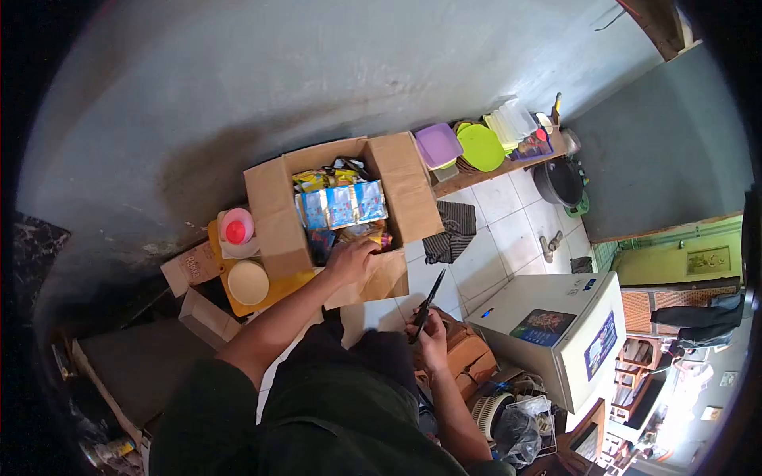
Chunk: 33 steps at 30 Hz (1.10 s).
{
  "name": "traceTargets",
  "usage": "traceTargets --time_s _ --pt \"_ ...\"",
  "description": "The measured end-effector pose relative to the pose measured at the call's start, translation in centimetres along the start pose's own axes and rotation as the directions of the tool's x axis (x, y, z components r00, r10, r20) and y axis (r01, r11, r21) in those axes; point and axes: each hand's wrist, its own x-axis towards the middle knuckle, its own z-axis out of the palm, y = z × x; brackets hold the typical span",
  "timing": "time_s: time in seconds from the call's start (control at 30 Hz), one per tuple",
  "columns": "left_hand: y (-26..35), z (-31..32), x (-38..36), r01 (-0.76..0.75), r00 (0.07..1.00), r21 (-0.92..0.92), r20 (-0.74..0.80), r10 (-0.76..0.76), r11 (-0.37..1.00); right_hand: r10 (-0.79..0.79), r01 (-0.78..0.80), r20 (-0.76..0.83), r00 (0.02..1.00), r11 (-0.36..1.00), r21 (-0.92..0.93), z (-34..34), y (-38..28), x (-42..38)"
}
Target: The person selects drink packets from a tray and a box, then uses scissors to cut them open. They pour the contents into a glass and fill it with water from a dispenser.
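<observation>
In front of me stands an open cardboard box, its flaps spread, holding many small packets. A strip of joined blue-and-white sachets lies across the top, with yellow and dark packets behind it. My left hand reaches over the box's near edge, its fingers curled beside some reddish and yellow packets. What those fingers pinch, if anything, is hidden. In my right hand, low beside my knee, dark scissors are gripped with the narrow blades pointing up and away from me.
Left of the box, a yellow surface bears a cream round container and a pink one. Purple and green plastic ware lines a low shelf behind. A white fridge and brown carton stand right. Striped cloth lies on the tiles.
</observation>
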Motion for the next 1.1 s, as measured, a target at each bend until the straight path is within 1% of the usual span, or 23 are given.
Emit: traceTargets --time_s 0.03,0.07,0.1,0.13,0.17,0.23,0.27,0.3,0.37,0.4,0.43,0.47,0.5,0.53,0.57,0.6,0.63,0.7,0.8,0.83,0.9,1.03,1.1 --pt "-1.0 1.7 1.1 0.003 1.000 -0.006 0.011 -0.003 1.000 -0.010 0.009 -0.014 1.000 0.998 -0.056 -0.4 -0.3 0.6" --pt "-2.6 4.5 2.4 -0.109 0.994 0.002 -0.027 0.109 0.994 0.001 -0.002 -0.014 1.000 0.998 -0.062 -0.8 -0.7 1.0" --pt "-2.4 5.0 3.6 -0.214 0.974 0.019 -0.074 0.215 0.977 0.028 -0.029 -0.022 0.999 0.999 -0.029 -1.1 -1.3 1.6" --pt "-2.0 5.7 4.1 -0.115 0.993 0.052 0.040 0.113 0.992 0.054 -0.054 -0.025 0.998 0.999 0.003 -1.4 -1.7 2.5" --pt "-2.2 6.0 4.7 -0.094 0.995 0.049 0.033 0.092 0.994 0.068 -0.068 -0.011 0.998 0.998 -0.007 -2.3 -1.5 3.4" --pt "-2.0 6.4 6.1 -0.002 0.969 0.156 0.245 -0.037 0.988 0.113 -0.113 0.031 0.993 0.993 -0.026 -3.6 -2.0 5.2" --pt "-2.5 6.9 6.2 -0.128 0.978 0.351 0.197 0.061 0.928 0.129 -0.127 0.038 0.991 0.991 -0.051 -4.4 -2.4 6.1" --pt "-2.4 6.2 6.3 -0.107 0.981 0.354 0.191 0.040 0.929 0.141 -0.138 0.054 0.989 0.989 -0.058 -5.2 -3.1 7.2" --pt "-1.7 3.5 6.0 -0.037 0.985 0.398 0.170 -0.034 0.917 0.191 -0.178 0.156 0.969 0.979 -0.097 -6.6 -4.0 9.3" --pt "-2.5 3.2 5.4 -0.026 0.984 0.402 0.173 -0.048 0.915 0.168 -0.143 0.212 0.963 0.981 -0.127 -7.4 -4.3 10.6" --pt "-3.9 2.7 4.6 -0.016 1.000 0.428 0.022 0.008 0.904 0.174 -0.150 0.220 0.960 0.981 -0.123 -8.1 -4.6 11.6" --pt "-4.8 2.1 4.2 -0.006 0.989 0.456 -0.130 0.073 0.890 0.171 -0.143 0.243 0.955 0.981 -0.129 -8.6 -5.0 12.7" --pt "-4.8 1.1 4.1 0.000 0.989 0.466 -0.131 0.070 0.885 0.167 -0.134 0.269 0.949 0.982 -0.136 -9.0 -5.3 13.8" --pt "-4.3 -0.1 3.6 0.096 0.990 0.490 -0.140 -0.030 0.866 0.129 -0.093 0.279 0.952 0.986 -0.139 -9.2 -5.7 14.7" --pt "-3.9 -0.8 3.2 0.192 0.980 0.511 -0.151 -0.133 0.838 0.135 -0.098 0.291 0.947 0.986 -0.138 -9.5 -5.9 15.4" --pt "-3.7 -1.1 3.1 0.237 0.968 0.549 -0.208 -0.143 0.801 0.153 -0.119 0.282 0.947 0.984 -0.132 -9.3 -6.5 16.0" --pt "-3.6 -1.3 3.2 0.250 0.965 0.555 -0.215 -0.153 0.794 0.168 -0.138 0.274 0.947 0.982 -0.126 -8.9 -7.0 16.7" --pt "-3.1 -1.3 3.3 0.505 0.858 0.467 -0.186 -0.478 0.726 0.198 -0.154 0.278 0.940 0.973 -0.174 -8.6 -7.7 17.7" --pt "-3.8 -0.6 3.3 0.575 0.811 0.420 -0.178 -0.558 0.702 0.182 -0.115 0.326 0.928 0.970 -0.215 -8.3 -7.5 18.8" --pt "-4.2 -0.3 2.9 0.581 0.806 0.419 -0.178 -0.565 0.698 0.180 -0.112 0.351 0.919 0.972 -0.208 -8.2 -7.1 19.0" --pt "-4.8 -0.3 2.0 0.478 0.875 0.407 -0.296 -0.383 0.778 0.182 -0.110 0.382 0.906 0.973 -0.202 -7.8 -6.8 19.1" --pt "-6.0 -0.4 0.4 0.468 0.883 0.394 -0.235 -0.405 0.791 0.219 -0.145 0.395 0.892 0.967 -0.208 -7.2 -6.2 18.9" --pt "-6.6 -0.2 0.0 0.422 0.906 0.452 -0.249 -0.343 0.786 0.234 -0.155 0.396 0.888 0.963 -0.221 -7.0 -6.0 19.0"
